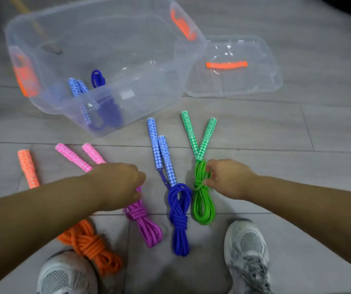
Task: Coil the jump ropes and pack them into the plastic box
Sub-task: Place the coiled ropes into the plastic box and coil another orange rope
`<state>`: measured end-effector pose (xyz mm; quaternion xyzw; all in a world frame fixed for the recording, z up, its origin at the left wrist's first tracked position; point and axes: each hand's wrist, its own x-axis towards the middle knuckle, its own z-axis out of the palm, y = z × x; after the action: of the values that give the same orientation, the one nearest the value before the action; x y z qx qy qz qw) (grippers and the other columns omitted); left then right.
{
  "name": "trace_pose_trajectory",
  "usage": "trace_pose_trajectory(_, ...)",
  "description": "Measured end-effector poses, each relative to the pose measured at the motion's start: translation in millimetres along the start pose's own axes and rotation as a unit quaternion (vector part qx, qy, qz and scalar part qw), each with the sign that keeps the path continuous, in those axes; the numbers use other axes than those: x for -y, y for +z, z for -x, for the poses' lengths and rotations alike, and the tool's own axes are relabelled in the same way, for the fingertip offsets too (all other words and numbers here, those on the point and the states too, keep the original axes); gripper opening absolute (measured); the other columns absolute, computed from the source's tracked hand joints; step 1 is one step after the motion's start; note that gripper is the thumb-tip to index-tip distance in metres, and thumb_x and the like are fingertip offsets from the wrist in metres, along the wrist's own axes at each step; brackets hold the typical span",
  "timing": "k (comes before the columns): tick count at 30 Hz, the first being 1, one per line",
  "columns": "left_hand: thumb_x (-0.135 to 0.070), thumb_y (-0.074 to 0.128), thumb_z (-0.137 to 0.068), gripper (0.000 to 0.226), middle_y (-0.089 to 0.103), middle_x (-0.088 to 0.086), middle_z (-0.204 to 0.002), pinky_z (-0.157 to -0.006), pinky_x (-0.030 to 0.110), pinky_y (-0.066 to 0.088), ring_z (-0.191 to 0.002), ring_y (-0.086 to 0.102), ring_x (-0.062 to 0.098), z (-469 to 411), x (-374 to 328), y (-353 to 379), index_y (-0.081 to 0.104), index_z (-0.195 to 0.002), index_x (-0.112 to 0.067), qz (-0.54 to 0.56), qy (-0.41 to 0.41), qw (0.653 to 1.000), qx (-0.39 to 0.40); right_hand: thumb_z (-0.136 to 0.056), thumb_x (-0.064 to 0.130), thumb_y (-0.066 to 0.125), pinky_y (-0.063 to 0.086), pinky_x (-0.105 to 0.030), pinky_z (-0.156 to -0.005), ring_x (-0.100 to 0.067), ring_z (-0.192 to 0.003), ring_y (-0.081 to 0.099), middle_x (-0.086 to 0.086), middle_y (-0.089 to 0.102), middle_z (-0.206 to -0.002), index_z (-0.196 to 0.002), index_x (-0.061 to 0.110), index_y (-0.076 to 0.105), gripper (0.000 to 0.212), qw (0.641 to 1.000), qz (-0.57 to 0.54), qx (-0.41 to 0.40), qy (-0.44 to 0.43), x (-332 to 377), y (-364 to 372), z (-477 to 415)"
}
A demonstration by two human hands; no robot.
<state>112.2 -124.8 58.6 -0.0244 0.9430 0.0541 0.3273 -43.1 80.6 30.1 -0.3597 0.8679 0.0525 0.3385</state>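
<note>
Pinching the green jump rope [210, 210] in my right grip [227, 179], left grip [117, 181] curled round the pink-handled purple rope [147, 225], on the floor [297, 145] by the clear plastic box [153, 88]; loose coils could unravel on lifting.

One camera only, worn on the head, looking forward and steeply down at the floor [297, 128]. It stands on the near side of the plastic box [140, 98], which fills the upper left of the frame, with the lid [244, 85] just right of the box. The left shoe [64, 276] and right shoe [246, 251] show at the bottom edge, well nearer than the box (the wide lens bows the floor joints around it). The view is close.
</note>
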Motion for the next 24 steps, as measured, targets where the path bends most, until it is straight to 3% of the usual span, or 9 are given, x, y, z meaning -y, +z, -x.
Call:
trace_pose_trajectory(3,-0.046,0.043,-0.093,0.035,0.051,0.001,-0.123,-0.094,0.035,0.044,-0.117,0.05,0.021,-37.2,-11.6,-1.9,0.049,-0.12,-0.024,0.028,0.0,0.999,0.018,-0.087,0.048,0.057,0.042,-0.035,-0.089,-0.033,-0.115,0.052,-0.017,0.053,-0.125,-0.123,0.007,0.042,0.056,0.997,-0.056,0.029,0.047,-4.7,27.5,-12.4)
trace_pose_trajectory(7,-0.041,0.045,-0.094,0.031,0.055,0.002,-0.121,-0.092,0.036,0.045,-0.113,0.052,0.023,-76.2,-28.3,1.4,0.054,-0.116,-0.021,0.08,0.004,0.996,0.028,-0.079,0.061,0.059,0.043,-0.042,-0.09,-0.034,-0.117,0.049,-0.015,0.038,-0.131,-0.134,0.002,0.022,0.089,0.99,-0.097,0.039,0.09,-1.9,57.4,-20.3)
trace_pose_trajectory(9,-0.039,0.047,-0.093,0.03,0.056,0.002,-0.12,-0.09,0.036,0.045,-0.111,0.053,0.024,-91.4,-34.0,2.9,0.056,-0.115,-0.019,0.1,0.01,0.995,0.022,-0.078,0.059,0.061,0.044,-0.043,-0.089,-0.034,-0.116,0.05,-0.015,0.036,-0.131,-0.137,0.001,0.014,0.095,0.99,-0.099,0.044,0.095,-1.7,66.0,-23.8)
trace_pose_trajectory(14,-0.03,0.046,-0.094,0.032,0.047,0.006,-0.124,-0.094,0.038,0.042,-0.116,0.049,0.029,-129.1,-31.4,1.8,0.049,-0.123,-0.017,0.113,0.013,0.993,-0.003,-0.084,0.021,0.063,0.044,-0.04,-0.083,-0.038,-0.109,0.054,-0.018,0.04,-0.129,-0.13,0.002,0.021,0.065,0.98,-0.167,0.034,0.099,-17.5,67.1,-32.8)
trace_pose_trajectory(16,-0.025,0.046,-0.094,0.041,0.041,0.008,-0.13,-0.097,0.044,0.04,-0.118,0.043,0.031,-143.0,-32.0,-1.0,0.04,-0.133,-0.018,0.106,0.019,0.994,-0.034,-0.082,0.019,0.063,0.045,-0.039,-0.081,-0.039,-0.105,0.055,-0.018,0.045,-0.126,-0.125,0.005,0.025,0.059,0.974,-0.202,0.023,0.104,-31.8,65.1,-35.9)
trace_pose_trajectory(20,-0.019,0.048,-0.092,0.053,0.027,0.003,-0.143,-0.098,0.043,0.037,-0.124,0.031,0.031,-167.3,-38.0,-6.1,0.029,-0.142,-0.021,0.046,0.035,0.993,-0.101,-0.082,0.027,0.063,0.042,-0.035,-0.074,-0.036,-0.097,0.058,-0.017,0.053,-0.116,-0.114,0.008,0.032,0.049,0.957,-0.247,-0.03,0.148,-65.8,55.4,-40.8)
trace_pose_trajectory(24,-0.025,0.045,-0.095,0.06,0.013,0.0,-0.153,-0.107,0.044,0.025,-0.135,0.018,0.032,-198.1,-39.6,-7.8,0.016,-0.147,-0.023,-0.025,0.018,0.995,-0.096,-0.083,0.015,0.064,0.036,-0.03,-0.071,-0.028,-0.09,0.052,-0.017,0.053,-0.113,-0.122,0.005,0.034,0.05,0.942,-0.282,-0.024,0.181,-94.3,48.9,-42.3)
